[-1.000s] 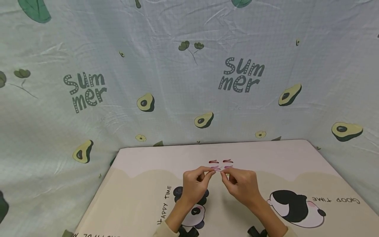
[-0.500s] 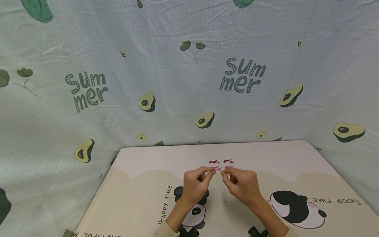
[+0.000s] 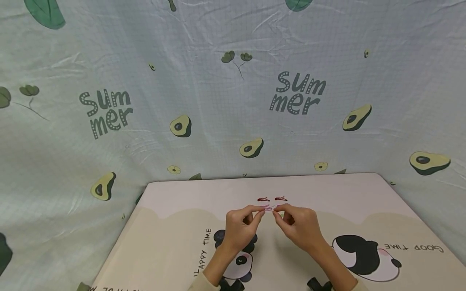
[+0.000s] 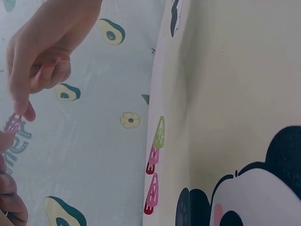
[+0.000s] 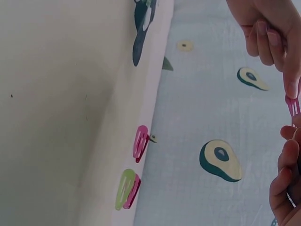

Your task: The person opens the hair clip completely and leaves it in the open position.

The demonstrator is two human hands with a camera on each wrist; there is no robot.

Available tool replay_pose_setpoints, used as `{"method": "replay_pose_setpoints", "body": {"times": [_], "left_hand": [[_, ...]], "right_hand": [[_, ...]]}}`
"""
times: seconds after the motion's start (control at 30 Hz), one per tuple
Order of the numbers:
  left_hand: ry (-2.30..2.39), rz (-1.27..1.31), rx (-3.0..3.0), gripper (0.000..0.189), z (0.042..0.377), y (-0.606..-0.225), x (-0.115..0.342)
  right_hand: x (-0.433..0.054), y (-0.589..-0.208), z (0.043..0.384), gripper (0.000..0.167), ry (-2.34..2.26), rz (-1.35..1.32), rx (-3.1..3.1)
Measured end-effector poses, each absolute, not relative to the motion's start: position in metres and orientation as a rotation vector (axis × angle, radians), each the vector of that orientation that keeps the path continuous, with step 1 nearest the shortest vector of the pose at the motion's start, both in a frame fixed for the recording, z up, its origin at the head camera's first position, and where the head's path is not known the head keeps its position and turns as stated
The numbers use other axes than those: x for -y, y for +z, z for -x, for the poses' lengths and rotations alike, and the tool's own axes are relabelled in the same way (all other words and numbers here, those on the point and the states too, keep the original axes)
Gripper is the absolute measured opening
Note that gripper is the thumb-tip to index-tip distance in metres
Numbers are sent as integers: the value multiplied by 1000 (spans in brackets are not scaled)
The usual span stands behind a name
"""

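Note:
A pink snap hair clip [image 3: 268, 208] is held up between the two hands. My left hand [image 3: 239, 227] pinches one end between thumb and index finger. The thumb and index finger of my right hand [image 3: 299, 227] pinch the other end, as the left wrist view shows. Beyond the hands, other snap clips lie in two small columns on the table: a red clip [image 3: 263, 199] at left and a red clip [image 3: 281, 198] at right. Nearer are a pink clip [image 4: 153, 189], another pink clip [image 4: 154, 155] and a green clip [image 4: 159, 133], mostly covered by the fingers in the head view.
The table [image 3: 174, 226] has a cream cover with a printed panda [image 3: 238, 264] and dog [image 3: 365, 256]. Behind its far edge hangs a pale cloth [image 3: 211, 89] with avocado prints. Black objects [image 3: 318, 284] sit close to both wrists.
The right hand has shifted slightly up and to the right, with its index finger raised a little. The left hand keeps its place, and the clips on the table stay put.

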State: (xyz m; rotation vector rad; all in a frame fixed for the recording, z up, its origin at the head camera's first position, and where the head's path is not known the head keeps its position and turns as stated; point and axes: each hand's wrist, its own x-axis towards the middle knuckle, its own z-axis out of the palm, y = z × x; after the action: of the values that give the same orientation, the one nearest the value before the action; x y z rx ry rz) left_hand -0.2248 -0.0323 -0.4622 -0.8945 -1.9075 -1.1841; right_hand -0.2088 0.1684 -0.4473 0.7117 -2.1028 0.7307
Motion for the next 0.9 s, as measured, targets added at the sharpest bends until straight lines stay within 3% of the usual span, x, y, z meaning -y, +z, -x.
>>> {"method": "replay_pose_setpoints", "body": {"times": [0.43, 0.9], "left_hand": [[-1225, 857, 1951, 12, 222, -464, 31], [-1225, 771, 2011, 10, 228, -470, 30]], "right_hand": [[-172, -448, 208, 25, 757, -687, 2132], [-173, -450, 212, 20, 822, -673, 2209]]}}
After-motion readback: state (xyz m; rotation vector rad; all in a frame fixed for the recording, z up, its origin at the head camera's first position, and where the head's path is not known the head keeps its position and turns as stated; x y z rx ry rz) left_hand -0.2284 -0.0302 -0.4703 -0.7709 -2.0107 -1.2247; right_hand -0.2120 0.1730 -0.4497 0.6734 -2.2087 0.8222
